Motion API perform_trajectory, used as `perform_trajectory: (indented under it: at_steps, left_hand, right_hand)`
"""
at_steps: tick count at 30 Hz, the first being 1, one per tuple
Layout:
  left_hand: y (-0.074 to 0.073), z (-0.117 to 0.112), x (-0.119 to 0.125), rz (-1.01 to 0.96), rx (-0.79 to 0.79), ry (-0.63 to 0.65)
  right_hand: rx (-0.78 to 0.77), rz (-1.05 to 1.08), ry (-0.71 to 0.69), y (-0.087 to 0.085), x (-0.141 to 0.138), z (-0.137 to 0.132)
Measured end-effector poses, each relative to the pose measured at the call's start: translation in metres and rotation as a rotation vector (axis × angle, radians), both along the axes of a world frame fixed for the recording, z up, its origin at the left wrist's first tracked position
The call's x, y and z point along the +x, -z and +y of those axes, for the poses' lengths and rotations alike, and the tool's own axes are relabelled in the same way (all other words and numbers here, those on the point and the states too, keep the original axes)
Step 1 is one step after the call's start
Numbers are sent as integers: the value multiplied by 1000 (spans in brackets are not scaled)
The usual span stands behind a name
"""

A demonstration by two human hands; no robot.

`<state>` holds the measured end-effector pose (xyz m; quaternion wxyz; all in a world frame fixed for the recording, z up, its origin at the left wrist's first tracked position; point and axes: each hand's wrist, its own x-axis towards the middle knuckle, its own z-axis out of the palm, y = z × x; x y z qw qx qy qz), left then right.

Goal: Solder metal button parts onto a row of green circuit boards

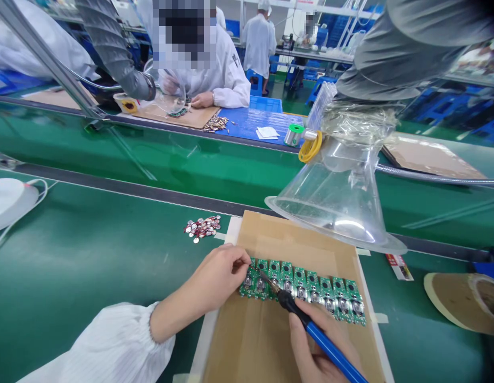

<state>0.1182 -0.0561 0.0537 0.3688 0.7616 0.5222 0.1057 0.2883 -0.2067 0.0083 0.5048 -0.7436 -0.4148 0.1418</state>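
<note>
Gently, my left hand [219,279] pinches the thin, fragile circuit-board strip [303,290] by its edge; right hand [317,351] grips the soldering iron [311,324].

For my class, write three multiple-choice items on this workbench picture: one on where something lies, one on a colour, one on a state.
1. Where does the pile of small metal discs lie?
A. on the green mat left of the cardboard sheet
B. on the circuit boards
C. inside the clear hood

2. What colour is the soldering iron handle?
A. red
B. blue
C. yellow

3. What is the left hand doing?
A. lying flat, away from the boards
B. holding a cup
C. touching the left end of the strip of green circuit boards

Answers: 1 A, the discs sit on the mat beside the cardboard sheet. 2 B, the handle in the right hand is blue. 3 C, its fingertips rest at the strip's left end.
</note>
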Motion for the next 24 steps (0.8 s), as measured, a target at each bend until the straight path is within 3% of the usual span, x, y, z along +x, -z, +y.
perform_trajectory:
  at_steps: [6, 12, 19, 24]
  left_hand:
    - [2, 0, 1, 25, 8, 13]
    - [1, 1, 0, 32, 3, 15]
    - [-2, 1, 2, 47, -3, 13]
    - [-2, 0, 1, 56, -15, 13]
  right_hand:
    - [40, 53, -10, -4, -2, 3]
    - [-22, 46, 42, -8, 0, 1]
    - [51, 46, -5, -12, 2, 4]
    - [-39, 68, 43, -10, 2, 1]
